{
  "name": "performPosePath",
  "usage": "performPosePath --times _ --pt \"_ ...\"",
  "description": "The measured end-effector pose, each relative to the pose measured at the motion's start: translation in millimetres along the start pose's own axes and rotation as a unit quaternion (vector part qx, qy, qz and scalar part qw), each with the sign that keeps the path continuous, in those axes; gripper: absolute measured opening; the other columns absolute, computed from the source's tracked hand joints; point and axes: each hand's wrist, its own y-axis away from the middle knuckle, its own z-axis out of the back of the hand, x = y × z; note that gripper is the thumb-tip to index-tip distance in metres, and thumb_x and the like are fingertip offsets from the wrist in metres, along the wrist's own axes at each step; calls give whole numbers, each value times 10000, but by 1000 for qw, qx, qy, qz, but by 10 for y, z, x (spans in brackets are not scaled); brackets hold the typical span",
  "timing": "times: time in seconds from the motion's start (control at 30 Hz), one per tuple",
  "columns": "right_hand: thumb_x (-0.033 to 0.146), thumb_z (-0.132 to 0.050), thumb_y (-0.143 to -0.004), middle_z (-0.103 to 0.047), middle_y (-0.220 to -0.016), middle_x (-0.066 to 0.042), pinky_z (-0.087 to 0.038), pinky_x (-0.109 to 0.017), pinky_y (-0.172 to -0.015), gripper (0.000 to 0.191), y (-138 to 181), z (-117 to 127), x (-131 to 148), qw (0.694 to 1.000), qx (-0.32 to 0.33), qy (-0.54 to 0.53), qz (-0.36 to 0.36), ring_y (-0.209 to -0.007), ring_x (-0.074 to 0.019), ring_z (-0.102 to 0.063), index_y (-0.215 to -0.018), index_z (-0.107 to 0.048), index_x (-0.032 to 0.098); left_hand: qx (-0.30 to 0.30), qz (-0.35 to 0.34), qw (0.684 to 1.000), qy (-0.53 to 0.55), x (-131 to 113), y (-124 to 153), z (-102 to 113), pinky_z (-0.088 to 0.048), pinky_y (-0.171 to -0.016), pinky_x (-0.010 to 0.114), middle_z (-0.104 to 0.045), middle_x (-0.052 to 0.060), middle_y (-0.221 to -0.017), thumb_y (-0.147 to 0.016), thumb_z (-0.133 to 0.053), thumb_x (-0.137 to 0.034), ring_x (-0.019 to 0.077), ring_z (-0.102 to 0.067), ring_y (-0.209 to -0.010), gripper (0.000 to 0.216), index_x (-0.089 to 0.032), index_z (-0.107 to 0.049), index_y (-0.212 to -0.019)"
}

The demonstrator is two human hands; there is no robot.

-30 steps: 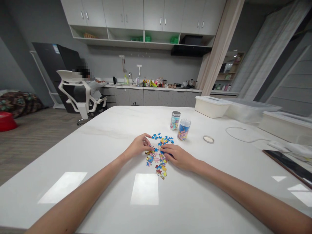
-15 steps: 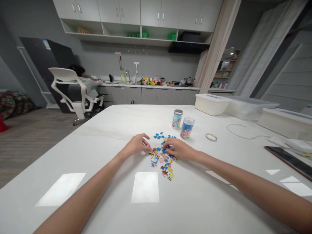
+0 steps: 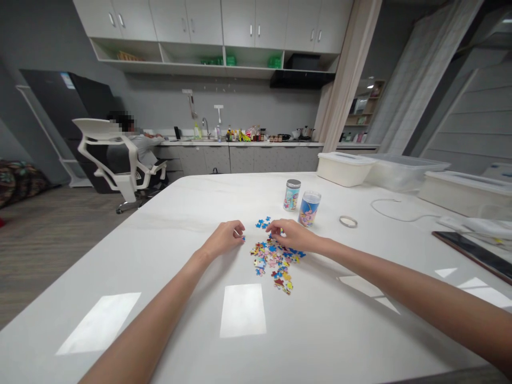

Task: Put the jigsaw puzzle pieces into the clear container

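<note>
A loose heap of small colourful puzzle pieces [image 3: 276, 261] lies on the white table [image 3: 192, 213]. My left hand [image 3: 224, 239] rests at the heap's left edge, fingers curled in a pinch on a small blue piece. My right hand [image 3: 290, 234] lies over the heap's far side, fingers bent and pinching among the pieces; what it holds is too small to name. A few blue pieces [image 3: 263, 222] lie apart just beyond the hands.
Two small printed jars [image 3: 292, 195] [image 3: 309, 208] and a loose lid [image 3: 348, 221] stand beyond the heap. White storage boxes [image 3: 346, 168], a cable [image 3: 396, 213] and a dark tablet [image 3: 476, 255] are at right. A person sits in a white chair [image 3: 108, 154] at the far counter.
Both hands have shifted slightly away from me across the heap; the left hand has drawn back from the pile's edge with its pinch. The camera view has drifted left.
</note>
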Motion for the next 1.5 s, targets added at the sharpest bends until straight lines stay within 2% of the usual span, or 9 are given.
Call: performPosePath --times 0.13,0.27,0.37,0.47,0.57,0.9,1.0,1.13,1.5 --pt "67 -561 -787 -683 -771 -7 -489 -241 -662 233 -194 -64 32 999 31 -7 -42 -685 -131 -630 -964 -674 166 7 -13 1000 6 16 -4 4 -521 -711 290 -700 42 -843 -648 -635 -177 189 -669 -747 202 -181 -610 -849" --pt "41 -582 -750 -667 -835 -60 -490 -287 -708 187 -293 -137 55 999 23 22 -35 -750 -170 -625 -843 -705 147 25 -28 999 22 25 0 11 -528 -691 269 -703 33 -850 -648 -638 -179 174 -670 -761 241 -187 -609 -887" --pt "43 -567 -788 -646 -917 -84 -494 -322 -794 218 -237 -148 84 999 21 31 -14 -852 -192 -623 -901 -719 150 43 -31 998 33 34 3 29 -529 -684 270 -713 30 -841 -640 -637 -177 172 -672 -746 268 -183 -609 -906" --pt "91 -574 -837 -631 -988 -83 -489 -332 -870 226 -130 -145 125 997 53 25 52 -924 -190 -619 -978 -727 181 56 -30 997 40 34 10 48 -522 -700 279 -723 34 -813 -639 -626 -177 176 -671 -737 250 -176 -612 -889" --pt "111 -563 -857 -631 -997 -88 -500 -333 -866 239 -61 -149 148 993 67 36 91 -935 -195 -624 -1014 -727 184 65 -28 996 46 19 17 49 -519 -697 280 -727 44 -824 -646 -621 -195 178 -668 -740 236 -173 -618 -881" --pt "94 -516 -862 -682 -1017 -115 -501 -387 -879 274 -68 -116 19 993 33 55 98 -970 -221 -621 -1075 -681 148 130 -13 987 94 6 -5 -33 -498 -642 255 -681 3 -728 -633 -651 -237 151 -629 -672 279 -171 -619 -902" --pt "95 -506 -875 -676 -1071 -123 -493 -382 -914 247 -53 -103 34 992 47 55 105 -1009 -219 -623 -1015 -703 143 119 -6 989 89 30 -12 -26 -495 -655 265 -684 30 -800 -608 -665 -248 165 -627 -718 295 -165 -626 -889" --pt "110 -522 -877 -642 -1129 -119 -506 -366 -909 270 -24 -104 103 991 54 52 113 -1030 -213 -622 -1075 -697 167 120 -3 988 96 35 -10 -11 -503 -672 276 -700 52 -880 -620 -651 -263 172 -637 -747 298 -170 -624 -902" --pt "161 -602 -873 -613 -1107 -99 -491 -338 -907 125 -2 -95 117 989 83 26 122 -998 -195 -617 -962 -690 173 153 17 979 131 22 -6 -11 -452 -606 250 -625 -24 -683 -591 -643 -241 132 -579 -610 334 -161 -615 -914"
